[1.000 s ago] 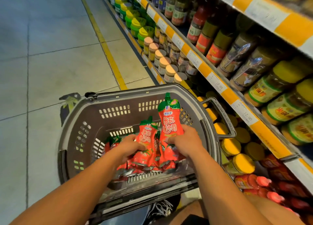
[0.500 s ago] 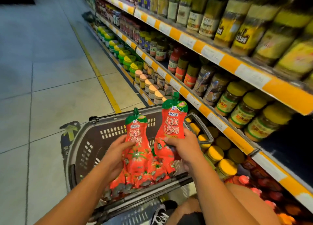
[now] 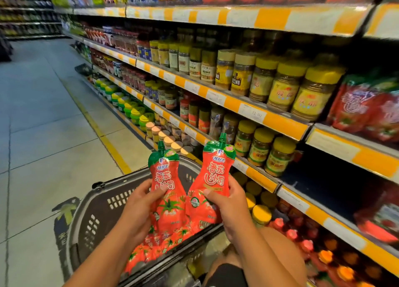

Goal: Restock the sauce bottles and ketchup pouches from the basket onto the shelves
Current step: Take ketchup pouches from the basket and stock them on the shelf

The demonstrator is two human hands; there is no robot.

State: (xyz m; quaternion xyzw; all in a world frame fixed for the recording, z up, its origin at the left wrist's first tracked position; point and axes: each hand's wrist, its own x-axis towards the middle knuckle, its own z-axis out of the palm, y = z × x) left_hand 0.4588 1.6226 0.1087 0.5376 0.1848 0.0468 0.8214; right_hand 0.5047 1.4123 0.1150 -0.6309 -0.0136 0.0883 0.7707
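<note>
Each hand grips one ketchup pouch upright above the basket (image 3: pixel 101 209): the left hand (image 3: pixel 138 202) pinches the left pouch (image 3: pixel 167 191), the right hand (image 3: pixel 228 202) the right pouch (image 3: pixel 216 178). Best carry both right to the matching red pouches on the shelf (image 3: pixel 367 112), spouts up. More pouches (image 3: pixel 164 239) lie in the basket.

Supermarket aisle, dimly lit. Pale grey tiled floor (image 3: pixel 43 135) crossed by a yellow line (image 3: pixel 101 135) running parallel to the shelving; green arrow marking (image 3: pixel 67 213) on a tile near the lower left. Long tiers of shelf edges (image 3: pixel 226 99) banded orange and white with price tags, receding toward the far left. More racks (image 3: pixel 28 17) across the aisle's far end, blurred.
</note>
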